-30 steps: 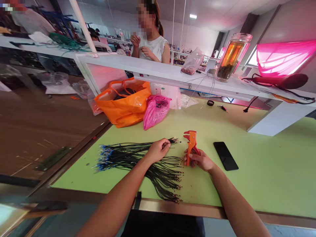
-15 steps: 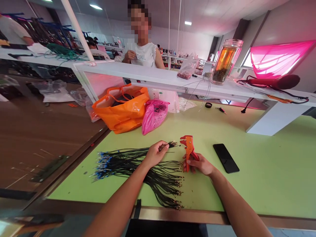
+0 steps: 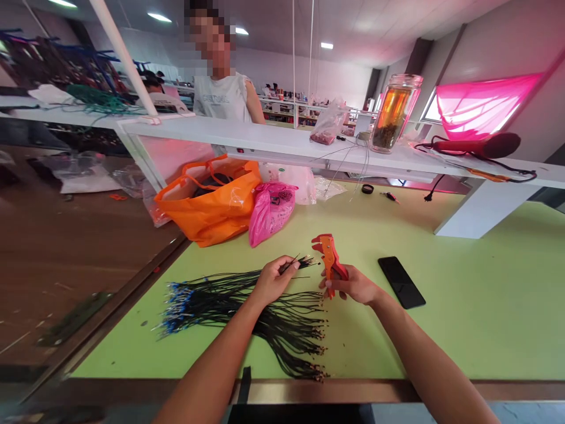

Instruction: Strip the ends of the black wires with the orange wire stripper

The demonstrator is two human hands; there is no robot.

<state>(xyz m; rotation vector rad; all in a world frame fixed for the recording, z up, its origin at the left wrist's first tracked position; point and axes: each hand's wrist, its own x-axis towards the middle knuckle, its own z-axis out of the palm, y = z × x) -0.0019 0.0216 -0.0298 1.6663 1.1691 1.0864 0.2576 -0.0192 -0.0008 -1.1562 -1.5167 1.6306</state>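
Black cables (image 3: 220, 297) lie across the green table (image 3: 477, 306), their blue-and-silver ends at the left and their stripped tips at the right. My left hand (image 3: 276, 280) is closed on a bunch of the cables near their right-hand tips, with one thin end sticking up from the fingers. Wrapped round the handles of an orange and red wire stripper (image 3: 329, 262) is my right hand (image 3: 353, 284). The tool stands upright, its jaws just right of the held tips and apart from them.
Right of my right hand lies a black phone (image 3: 401, 282). An orange bag (image 3: 212, 206) and a pink bag (image 3: 271, 212) stand behind the cables. A white shelf (image 3: 273, 136) crosses the back, bearing a glass bottle (image 3: 395, 115). A person (image 3: 225, 100) stands beyond it.
The view has shifted slightly. The wire stripper tilts more to the left, its jaws nearer the held cables. A thin cable end now rises from my left fingers. The person's raised hand is out of sight.
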